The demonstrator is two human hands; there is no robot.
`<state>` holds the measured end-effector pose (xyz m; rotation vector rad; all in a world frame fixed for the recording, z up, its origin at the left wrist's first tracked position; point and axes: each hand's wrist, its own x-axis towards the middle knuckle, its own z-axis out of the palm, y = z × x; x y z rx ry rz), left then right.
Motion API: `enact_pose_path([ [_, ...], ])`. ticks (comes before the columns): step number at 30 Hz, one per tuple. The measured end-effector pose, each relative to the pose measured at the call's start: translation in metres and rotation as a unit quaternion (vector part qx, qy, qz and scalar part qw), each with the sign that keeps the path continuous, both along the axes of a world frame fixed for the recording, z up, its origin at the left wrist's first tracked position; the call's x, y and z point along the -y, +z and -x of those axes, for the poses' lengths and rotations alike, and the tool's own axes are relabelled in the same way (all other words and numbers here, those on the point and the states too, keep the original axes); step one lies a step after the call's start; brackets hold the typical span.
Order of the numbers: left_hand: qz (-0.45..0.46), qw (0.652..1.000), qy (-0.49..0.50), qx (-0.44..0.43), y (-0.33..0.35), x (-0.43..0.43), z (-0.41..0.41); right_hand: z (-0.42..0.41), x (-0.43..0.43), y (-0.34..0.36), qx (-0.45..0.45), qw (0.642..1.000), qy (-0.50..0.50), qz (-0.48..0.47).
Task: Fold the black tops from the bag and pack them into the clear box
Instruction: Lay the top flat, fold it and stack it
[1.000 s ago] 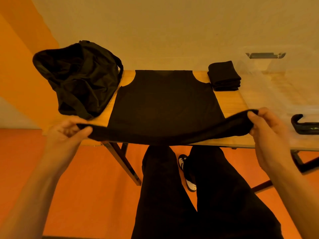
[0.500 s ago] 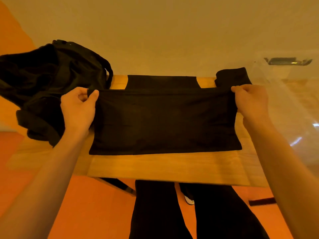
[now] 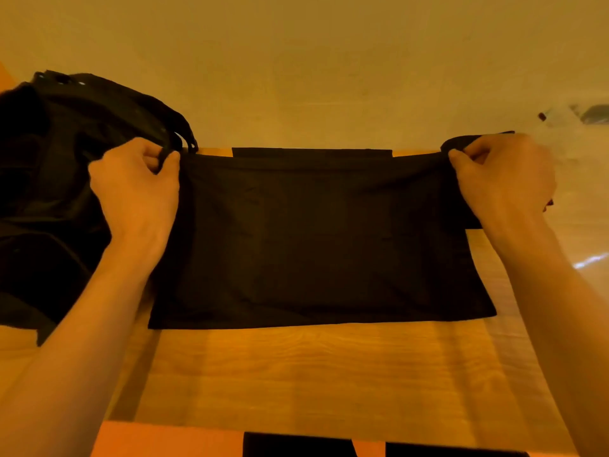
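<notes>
A black top (image 3: 313, 239) lies on the wooden table (image 3: 296, 374), folded in half with its hem brought up near the neckline at the far edge. My left hand (image 3: 138, 189) pinches the hem's left corner and my right hand (image 3: 501, 176) pinches the right corner. The black bag (image 3: 49, 179) slumps at the table's left, touching my left hand. A folded black top (image 3: 461, 141) peeks out behind my right hand, mostly hidden. The clear box (image 3: 583, 179) stands at the right edge, faint and see-through.
A plain wall rises right behind the table's far edge. Bare wood stretches between the top and the near table edge. Orange floor (image 3: 164, 440) and my dark trouser legs (image 3: 296, 446) show below the table.
Both hands carried the hem from the near table edge up and away over the top's body to the neckline, folding it in half. The view moved closer to the table.
</notes>
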<state>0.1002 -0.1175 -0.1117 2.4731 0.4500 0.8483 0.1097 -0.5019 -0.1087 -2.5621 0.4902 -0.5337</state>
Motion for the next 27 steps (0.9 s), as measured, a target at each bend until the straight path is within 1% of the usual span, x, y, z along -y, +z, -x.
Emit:
enact_pose_path([
  [4, -0.016, 1.000, -0.007, -0.019, 0.006, 0.007, -0.011, -0.015, -0.004, 0.001, -0.017, 0.999, 0.003, 0.032],
  [10, 0.003, 0.998, -0.048, -0.037, -0.004, 0.009, -0.034, -0.036, -0.005, -0.008, -0.015, 0.996, -0.006, 0.092],
  [13, -0.014, 0.997, -0.050, -0.065, -0.011, 0.009, -0.044, -0.041, -0.003, -0.012, -0.018, 0.994, -0.001, 0.104],
  [15, -0.055, 0.993, -0.078, -0.074, -0.011, 0.016, -0.039, -0.028, -0.010, -0.008, -0.006, 0.993, 0.025, 0.116],
  [17, -0.099, 0.981, -0.148, -0.071, -0.010, 0.034, -0.016, 0.003, -0.026, -0.011, 0.011, 0.987, 0.095, 0.131],
  [18, -0.111, 0.971, -0.195, -0.087, -0.013, 0.046, 0.003, 0.025, -0.037, -0.016, 0.002, 0.980, 0.142, 0.138],
  [20, -0.148, 0.939, -0.257, -0.173, -0.026, 0.068, 0.042, 0.069, -0.059, -0.034, -0.059, 0.964, 0.215, 0.143],
  [22, -0.214, 0.904, -0.252, -0.271, -0.048, 0.071, 0.069, 0.093, -0.066, -0.051, -0.158, 0.947, 0.228, 0.164],
  [23, -0.235, 0.894, -0.237, -0.298, -0.059, 0.065, 0.078, 0.099, -0.064, -0.057, -0.201, 0.935, 0.227, 0.182],
  [24, -0.247, 0.891, -0.224, -0.309, -0.066, 0.057, 0.086, 0.103, -0.062, -0.061, -0.226, 0.927, 0.227, 0.195],
  [27, -0.248, 0.890, -0.211, -0.319, -0.072, 0.042, 0.104, 0.114, -0.056, -0.064, -0.232, 0.919, 0.233, 0.216],
])
